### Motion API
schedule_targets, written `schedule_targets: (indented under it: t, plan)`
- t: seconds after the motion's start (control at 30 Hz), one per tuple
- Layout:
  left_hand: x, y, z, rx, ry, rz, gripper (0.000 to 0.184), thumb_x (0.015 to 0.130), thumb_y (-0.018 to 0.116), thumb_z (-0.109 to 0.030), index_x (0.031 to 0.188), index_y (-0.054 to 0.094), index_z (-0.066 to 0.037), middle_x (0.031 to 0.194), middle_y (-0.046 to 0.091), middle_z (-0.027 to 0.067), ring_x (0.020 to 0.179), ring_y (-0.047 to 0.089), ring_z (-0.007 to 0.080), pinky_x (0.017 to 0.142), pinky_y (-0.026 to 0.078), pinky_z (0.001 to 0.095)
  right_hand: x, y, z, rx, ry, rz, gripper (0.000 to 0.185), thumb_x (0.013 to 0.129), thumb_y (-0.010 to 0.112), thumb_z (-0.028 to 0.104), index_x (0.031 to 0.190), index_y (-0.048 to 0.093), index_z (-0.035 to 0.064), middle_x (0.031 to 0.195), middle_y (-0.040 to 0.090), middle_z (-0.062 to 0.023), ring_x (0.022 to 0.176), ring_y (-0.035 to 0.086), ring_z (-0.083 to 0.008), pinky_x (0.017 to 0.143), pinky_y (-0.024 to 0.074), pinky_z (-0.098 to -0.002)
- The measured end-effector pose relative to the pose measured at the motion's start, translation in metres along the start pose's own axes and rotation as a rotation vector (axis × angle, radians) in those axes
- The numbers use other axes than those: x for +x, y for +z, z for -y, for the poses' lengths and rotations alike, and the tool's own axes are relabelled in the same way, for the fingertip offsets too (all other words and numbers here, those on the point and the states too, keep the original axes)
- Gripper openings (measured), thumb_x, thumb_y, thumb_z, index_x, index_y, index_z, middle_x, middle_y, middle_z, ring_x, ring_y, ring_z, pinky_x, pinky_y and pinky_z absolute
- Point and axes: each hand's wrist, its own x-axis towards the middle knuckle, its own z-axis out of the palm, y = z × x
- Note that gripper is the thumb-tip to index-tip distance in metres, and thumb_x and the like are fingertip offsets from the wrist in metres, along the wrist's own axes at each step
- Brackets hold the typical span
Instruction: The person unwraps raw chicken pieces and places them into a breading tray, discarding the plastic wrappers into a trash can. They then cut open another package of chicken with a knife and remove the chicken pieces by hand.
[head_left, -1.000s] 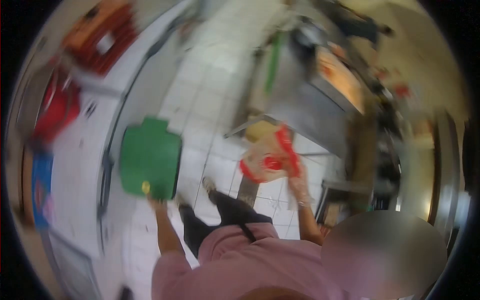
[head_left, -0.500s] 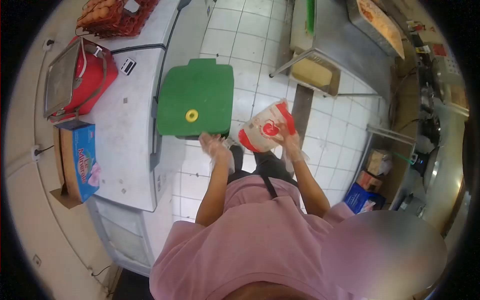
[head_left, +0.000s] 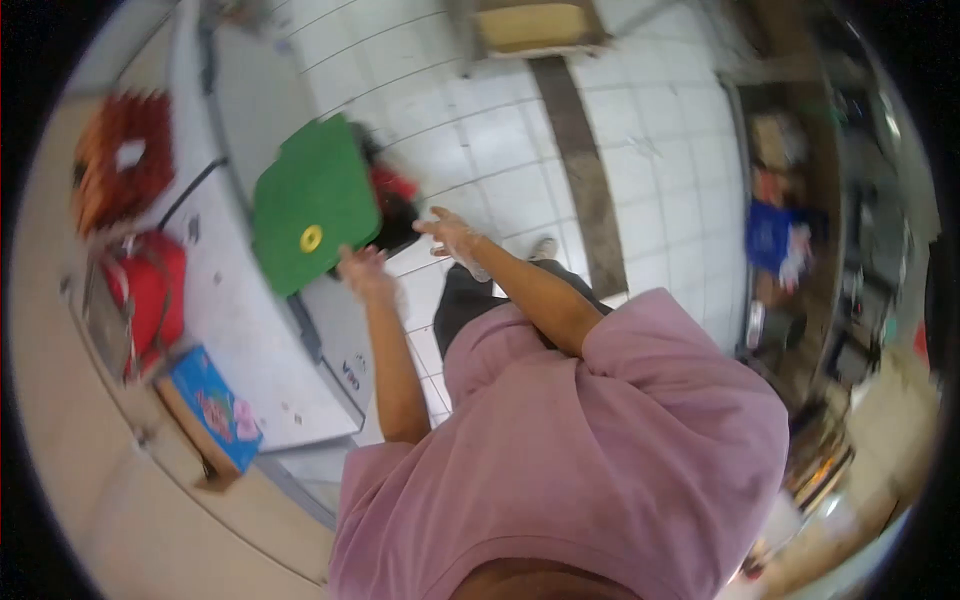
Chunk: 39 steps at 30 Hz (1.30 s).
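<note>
A green bin lid (head_left: 320,205) with a yellow ring on it sits tilted up at the left of the floor. My left hand (head_left: 368,275), in a clear plastic glove, grips its near edge. Beneath the raised side, the bin's dark opening (head_left: 400,225) shows, with something red (head_left: 394,183) at it, partly hidden and blurred. My right hand (head_left: 457,242), also gloved, is just right of the opening, its fingers apart and holding nothing.
Along the left, a white chest freezer (head_left: 265,350) carries a red egg tray stack (head_left: 130,155), a red cooler box (head_left: 155,290) and a blue carton (head_left: 215,410). A shelf (head_left: 740,150) with a blue package (head_left: 770,235) stands at right. White tiles (head_left: 660,180) cover the floor.
The red-and-white bag has left my right hand, which moved left to the bin. The lid now tilts up, with my left hand at its edge. My view has turned and shifted.
</note>
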Motion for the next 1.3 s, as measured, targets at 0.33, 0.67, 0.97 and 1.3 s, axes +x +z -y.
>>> schedule_targets:
  t: [0.33,0.67,0.97,1.3]
  plan:
    - [0.008,-0.053,0.030,0.044,-0.162,0.374,0.079,0.086,0.069,-0.062,0.142,0.040,-0.013,0.124,0.051,0.0078,0.096,0.056,0.0220,0.086,0.047,0.0404,-0.282,-0.326,-0.049,-0.032,-0.381,-0.578,0.127,0.075,0.088,0.032,0.160,-0.006,0.0170,0.160,0.020,-0.0257,0.141,0.036,-0.0413,0.102,0.0472,-0.0577]
    - [-0.050,0.031,0.059,0.094,-0.197,0.358,0.078,0.091,0.068,-0.048,0.150,0.031,-0.013,0.122,0.051,0.0123,0.096,0.058,0.0250,0.088,0.050,0.0430,-0.363,-0.510,-0.100,0.116,-0.149,-0.851,0.114,0.078,0.085,0.021,0.159,0.006,0.0151,0.159,0.019,-0.0242,0.137,0.039,-0.0426,0.099,0.0489,-0.0588]
    - [-0.097,0.294,0.281,0.701,-0.288,0.661,0.061,0.098,0.058,-0.046,0.143,0.043,-0.009,0.114,0.060,0.0109,0.100,0.061,0.0227,0.084,0.049,0.0385,-0.238,-0.701,-0.144,-0.472,0.166,-1.027,0.117,0.069,0.086,0.044,0.156,0.020,0.0036,0.126,0.064,-0.0258,0.118,0.062,-0.0368,0.101,0.0493,-0.0421]
    - [-0.155,0.408,0.424,0.700,-0.265,0.882,0.070,0.089,0.067,-0.052,0.128,0.050,0.004,0.104,0.061,0.0163,0.096,0.060,0.0247,0.085,0.048,0.0342,0.223,-1.025,-0.136,-0.474,-0.144,-0.965,0.119,0.065,0.092,0.031,0.157,0.021,0.0076,0.140,0.051,-0.0300,0.128,0.055,-0.0361,0.106,0.0454,-0.0448]
